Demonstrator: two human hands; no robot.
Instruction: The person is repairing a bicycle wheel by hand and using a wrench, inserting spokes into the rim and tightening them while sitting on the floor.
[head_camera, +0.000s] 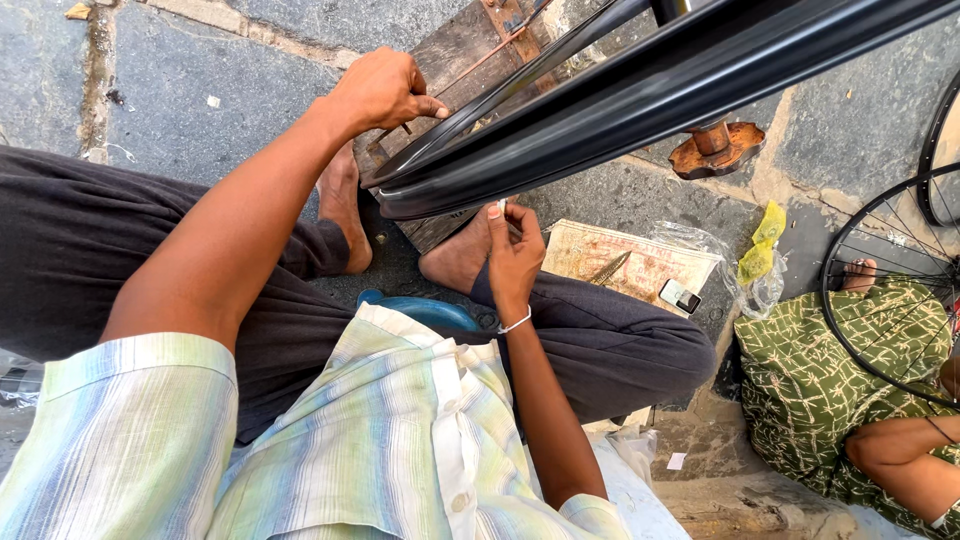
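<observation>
A black bicycle wheel rim (640, 90) runs diagonally from the middle of the head view to the top right. My left hand (385, 90) is closed around its outer edge at the lower left end. Just under the rim, my right hand (515, 250) pinches a small pale piece (501, 205) against the rim's underside; the piece is too small to identify. My bare feet (345, 205) rest on a worn wooden board (450, 55) beneath the rim.
A rusty round stand base (715, 150) sits on the stone paving. A paper with a small tool and a phone (680, 296) lies at my right knee, beside clear plastic bags. Another person in green patterned cloth (830, 390) sits at right with a spoked wheel (890, 290).
</observation>
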